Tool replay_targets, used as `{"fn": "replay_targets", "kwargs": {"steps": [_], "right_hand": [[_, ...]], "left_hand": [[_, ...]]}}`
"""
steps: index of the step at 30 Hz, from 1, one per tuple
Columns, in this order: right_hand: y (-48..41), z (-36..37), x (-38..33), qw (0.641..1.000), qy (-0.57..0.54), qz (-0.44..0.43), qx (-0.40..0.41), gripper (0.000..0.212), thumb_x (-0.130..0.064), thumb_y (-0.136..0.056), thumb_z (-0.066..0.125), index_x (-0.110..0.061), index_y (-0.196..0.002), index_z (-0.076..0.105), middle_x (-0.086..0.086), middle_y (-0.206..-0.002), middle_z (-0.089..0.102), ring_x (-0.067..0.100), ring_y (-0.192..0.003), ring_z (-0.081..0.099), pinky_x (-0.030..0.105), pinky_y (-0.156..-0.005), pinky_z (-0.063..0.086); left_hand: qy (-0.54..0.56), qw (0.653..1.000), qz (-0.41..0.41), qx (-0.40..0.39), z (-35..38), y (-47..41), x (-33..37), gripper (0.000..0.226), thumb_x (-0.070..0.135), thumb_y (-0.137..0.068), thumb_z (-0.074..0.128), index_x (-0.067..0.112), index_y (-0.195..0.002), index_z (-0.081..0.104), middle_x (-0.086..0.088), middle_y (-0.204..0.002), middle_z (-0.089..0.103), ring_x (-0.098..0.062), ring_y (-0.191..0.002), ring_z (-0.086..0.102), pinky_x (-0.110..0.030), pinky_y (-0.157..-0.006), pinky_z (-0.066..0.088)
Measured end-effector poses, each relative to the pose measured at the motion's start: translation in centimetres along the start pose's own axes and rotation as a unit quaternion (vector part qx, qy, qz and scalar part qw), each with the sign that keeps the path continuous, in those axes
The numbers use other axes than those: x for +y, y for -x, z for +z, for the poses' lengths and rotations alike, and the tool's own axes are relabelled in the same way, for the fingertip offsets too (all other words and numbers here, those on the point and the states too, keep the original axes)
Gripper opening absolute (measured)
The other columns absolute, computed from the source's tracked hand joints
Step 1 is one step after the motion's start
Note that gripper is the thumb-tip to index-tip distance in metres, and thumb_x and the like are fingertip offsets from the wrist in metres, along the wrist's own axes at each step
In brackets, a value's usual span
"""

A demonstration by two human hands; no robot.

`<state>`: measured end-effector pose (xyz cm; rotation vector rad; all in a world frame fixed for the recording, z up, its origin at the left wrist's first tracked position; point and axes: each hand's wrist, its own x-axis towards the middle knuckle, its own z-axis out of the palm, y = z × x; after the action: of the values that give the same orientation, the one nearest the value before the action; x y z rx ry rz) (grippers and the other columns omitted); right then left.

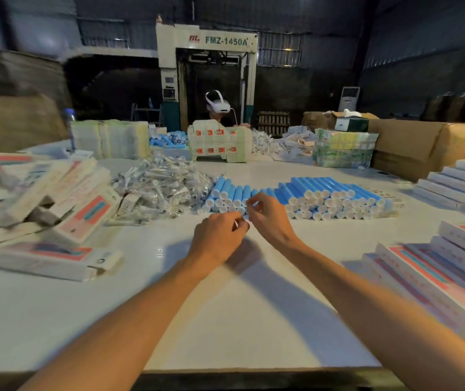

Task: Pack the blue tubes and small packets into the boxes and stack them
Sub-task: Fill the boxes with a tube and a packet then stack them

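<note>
1. Leftmost, a loose heap of empty boxes [56, 198] lay on the white tabletop [225, 320], several with an end flap open, well apart from both hands.
2. Just right of that heap sat the pile of small packets [161, 182], clear wrappers tumbled together, its right edge touching the blue tubes.
3. The left hand [218, 237] hovered over the tabletop near the pile's front, fingers curled in and pinched on something small and pale; whether that was a packet could not be told.
4. The right hand [268, 214] met it at the fingertips, thumb and forefinger nipped together at the front row of the blue tubes [304, 197], which lay stacked with white caps facing the person; it seemed to hold a tube's end, though blur hid the grip.
5. Far right, filled boxes [434, 275] stood in neat stacks.
6. The step in hand was probably gathering one tube with one packet. Next would call for reaching left for an open box and sliding both in.
</note>
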<state>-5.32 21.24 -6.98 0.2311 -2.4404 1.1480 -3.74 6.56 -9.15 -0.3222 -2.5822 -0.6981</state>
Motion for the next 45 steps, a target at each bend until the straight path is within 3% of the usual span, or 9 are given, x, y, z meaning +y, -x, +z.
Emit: {"fn": "replay_targets", "kwargs": {"steps": [5,10,15,18,25,28,33,37,45], "right_hand": [[-1.0,3.3,3.3,0.997,-0.076,0.029,-0.006,0.017,-0.011,-0.101,0.055,-0.009,-0.113,0.068,0.004,-0.084,0.067,0.021,-0.075,0.061,0.023,-0.063,0.044],[-1.2,3.3,4.5,0.982,-0.178,0.064,-0.014,0.021,0.000,-0.100,0.050,-0.006,-0.111,0.066,0.014,-0.087,0.065,0.022,-0.072,0.057,0.033,-0.064,0.047],[-1.2,3.9,4.1,0.976,-0.211,0.055,-0.025,0.023,0.001,-0.100,0.047,-0.004,-0.112,0.066,0.014,-0.080,0.063,0.020,-0.068,0.055,0.028,-0.058,0.046],[-1.2,3.9,4.2,0.979,-0.198,0.039,-0.031,0.022,-0.001,-0.100,0.048,-0.006,-0.114,0.065,0.010,-0.081,0.065,0.020,-0.068,0.056,0.031,-0.061,0.048],[-1.3,3.9,4.2,0.984,-0.174,0.015,-0.034,0.021,-0.005,-0.102,0.050,-0.012,-0.114,0.065,0.006,-0.082,0.066,0.018,-0.067,0.058,0.029,-0.063,0.048],[-1.2,3.9,4.2,0.985,-0.171,0.010,-0.032,0.020,-0.006,-0.103,0.051,-0.013,-0.115,0.065,0.006,-0.084,0.067,0.018,-0.069,0.059,0.029,-0.064,0.049],[-1.2,3.8,4.4,0.985,-0.168,0.007,-0.028,0.020,-0.006,-0.103,0.051,-0.012,-0.115,0.065,0.005,-0.084,0.066,0.018,-0.069,0.059,0.028,-0.065,0.047],[-1.2,3.8,4.4,0.985,-0.169,0.005,-0.027,0.020,-0.006,-0.103,0.051,-0.012,-0.115,0.065,0.004,-0.083,0.066,0.017,-0.069,0.060,0.027,-0.064,0.047],[-1.3,3.9,4.4,0.984,-0.178,0.015,-0.017,0.023,-0.004,-0.101,0.049,-0.012,-0.113,0.067,0.002,-0.081,0.064,0.015,-0.068,0.058,0.033,-0.066,0.049]], "left_hand": [[-0.071,0.997,-0.005,0.001,-1.4,-0.4,-1.0,0.025,0.035,-0.108,0.042,0.021,-0.100,0.062,-0.006,-0.099,0.076,-0.038,-0.093,0.067,-0.043,-0.079,0.052],[-0.126,0.986,-0.002,-0.109,-6.0,-1.5,-2.5,0.021,0.030,-0.107,0.048,0.028,-0.122,0.062,0.000,-0.115,0.070,-0.028,-0.104,0.066,-0.039,-0.082,0.047],[-0.193,0.948,-0.080,-0.239,-13.9,0.4,-8.3,0.050,0.000,-0.092,0.047,0.049,-0.104,0.047,0.008,-0.113,0.056,-0.012,-0.092,0.056,-0.031,-0.066,0.041],[-0.329,0.884,-0.136,-0.302,-17.6,3.2,-12.6,0.066,0.004,-0.089,0.056,0.053,-0.130,0.040,0.011,-0.126,0.043,-0.004,-0.096,0.048,-0.023,-0.064,0.035],[-0.522,0.791,-0.014,-0.319,-19.7,6.7,-18.7,0.064,0.035,-0.101,0.054,0.052,-0.154,0.024,0.030,-0.165,0.019,-0.012,-0.158,0.014,-0.036,-0.125,0.024],[-0.455,0.838,-0.005,-0.302,-20.5,6.4,-19.5,0.067,0.063,-0.092,0.061,0.059,-0.149,0.027,0.035,-0.160,0.015,-0.007,-0.160,0.000,-0.040,-0.129,0.004],[-0.224,0.952,0.061,-0.199,-20.8,5.2,-17.0,0.054,0.079,-0.085,0.054,0.078,-0.133,0.030,0.040,-0.141,0.037,0.006,-0.138,0.035,-0.030,-0.109,0.036],[-0.090,0.983,0.039,-0.157,-20.8,3.1,-12.3,0.059,0.101,-0.078,0.037,0.086,-0.134,0.026,0.036,-0.137,0.047,0.008,-0.126,0.048,-0.036,-0.104,0.046],[0.190,0.974,-0.050,-0.111,-17.3,-0.7,-7.2,0.035,0.049,-0.098,0.050,0.035,-0.127,0.064,0.020,-0.110,0.077,-0.004,-0.102,0.072,-0.027,-0.083,0.049]]}}
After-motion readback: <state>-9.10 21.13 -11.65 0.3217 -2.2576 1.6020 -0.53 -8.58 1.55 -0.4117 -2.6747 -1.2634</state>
